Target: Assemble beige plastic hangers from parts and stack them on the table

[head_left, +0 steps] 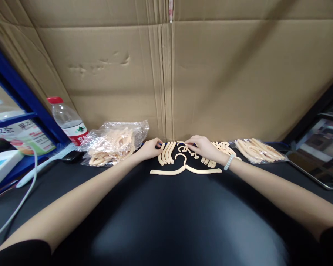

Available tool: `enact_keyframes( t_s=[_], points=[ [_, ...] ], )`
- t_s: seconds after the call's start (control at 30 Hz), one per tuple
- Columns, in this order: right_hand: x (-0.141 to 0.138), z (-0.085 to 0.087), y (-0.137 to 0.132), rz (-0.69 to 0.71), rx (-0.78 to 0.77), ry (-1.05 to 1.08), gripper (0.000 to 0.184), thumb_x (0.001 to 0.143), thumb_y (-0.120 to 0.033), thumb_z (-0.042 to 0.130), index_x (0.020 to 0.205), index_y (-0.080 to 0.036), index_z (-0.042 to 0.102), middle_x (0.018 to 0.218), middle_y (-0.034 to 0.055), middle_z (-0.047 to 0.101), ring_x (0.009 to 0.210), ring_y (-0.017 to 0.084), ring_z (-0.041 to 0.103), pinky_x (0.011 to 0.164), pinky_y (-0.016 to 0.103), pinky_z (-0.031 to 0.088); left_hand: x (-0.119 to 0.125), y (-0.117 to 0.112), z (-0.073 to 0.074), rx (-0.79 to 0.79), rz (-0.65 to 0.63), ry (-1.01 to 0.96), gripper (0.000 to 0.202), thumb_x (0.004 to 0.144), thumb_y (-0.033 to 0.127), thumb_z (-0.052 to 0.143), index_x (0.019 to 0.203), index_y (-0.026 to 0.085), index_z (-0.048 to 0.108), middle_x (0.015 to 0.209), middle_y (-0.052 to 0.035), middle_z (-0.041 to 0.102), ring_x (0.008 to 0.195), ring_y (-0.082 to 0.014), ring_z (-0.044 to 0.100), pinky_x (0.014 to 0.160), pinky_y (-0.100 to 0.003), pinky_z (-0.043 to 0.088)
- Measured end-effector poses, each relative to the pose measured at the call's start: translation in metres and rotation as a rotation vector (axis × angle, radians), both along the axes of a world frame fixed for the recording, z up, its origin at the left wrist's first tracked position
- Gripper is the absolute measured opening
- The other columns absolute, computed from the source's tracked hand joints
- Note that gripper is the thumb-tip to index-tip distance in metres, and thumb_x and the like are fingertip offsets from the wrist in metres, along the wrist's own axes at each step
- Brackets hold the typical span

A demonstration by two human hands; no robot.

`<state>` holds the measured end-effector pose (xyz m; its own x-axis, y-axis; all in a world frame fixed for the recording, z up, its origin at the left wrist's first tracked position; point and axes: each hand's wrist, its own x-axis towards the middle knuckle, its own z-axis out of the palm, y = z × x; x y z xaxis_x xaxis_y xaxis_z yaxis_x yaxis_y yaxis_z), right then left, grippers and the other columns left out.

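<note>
An assembled beige clothes hanger lies flat on the black table, its hook pointing away from me. Beyond it, several loose curved hanger arms stand in a row. My left hand is at the row's left end, thumb and fingertips closed about the outermost arm. To the right, my right hand pinches at a small hanger hook among several loose hooks; the fingers partly cover these. More curved arms lie under and beside the right hand, which partly hides them.
On the left lie clear plastic bags of beige hanger parts, near a red-capped bottle and a white cable. Another bag of parts is at the right, beside a dark glossy panel. Cardboard walls the back.
</note>
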<state>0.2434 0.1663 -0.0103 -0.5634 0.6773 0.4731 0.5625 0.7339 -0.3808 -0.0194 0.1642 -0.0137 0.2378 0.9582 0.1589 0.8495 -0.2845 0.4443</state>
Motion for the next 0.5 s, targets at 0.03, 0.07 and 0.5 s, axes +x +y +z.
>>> enact_keyframes(
  t_s=[0.03,0.07,0.5],
  points=[
    [0.001,0.0,0.001,-0.015,-0.025,0.063,0.014,0.091,-0.021,0.056,0.094,-0.018,0.07,0.094,0.0077,0.071,0.088,0.021,0.063,0.082,0.036,0.048,0.001,0.0,0.001,0.001,0.006,0.021,0.032,0.078,0.033,0.061,0.106,0.016,0.062,0.099,-0.0088,0.07,0.08,-0.0215,0.068,0.072,-0.03,0.051],
    [0.003,0.0,0.001,-0.029,-0.055,0.125,0.015,0.092,-0.023,0.055,0.095,-0.018,0.069,0.095,0.0077,0.071,0.088,0.021,0.064,0.082,0.036,0.049,0.002,-0.001,0.001,0.003,0.013,0.044,0.033,0.079,0.031,0.062,0.107,0.015,0.061,0.099,-0.0094,0.07,0.083,-0.0222,0.068,0.074,-0.03,0.051],
    [0.021,0.0,-0.082,0.08,-0.749,0.788,0.027,0.086,-0.044,0.065,0.099,-0.021,0.057,0.087,0.0027,0.067,0.073,0.017,0.069,0.072,0.033,0.054,0.018,-0.006,0.01,-0.018,0.102,0.369,0.03,0.093,0.031,0.059,0.118,0.014,0.056,0.111,-0.0086,0.062,0.096,-0.0223,0.063,0.085,-0.043,0.053]
  ],
)
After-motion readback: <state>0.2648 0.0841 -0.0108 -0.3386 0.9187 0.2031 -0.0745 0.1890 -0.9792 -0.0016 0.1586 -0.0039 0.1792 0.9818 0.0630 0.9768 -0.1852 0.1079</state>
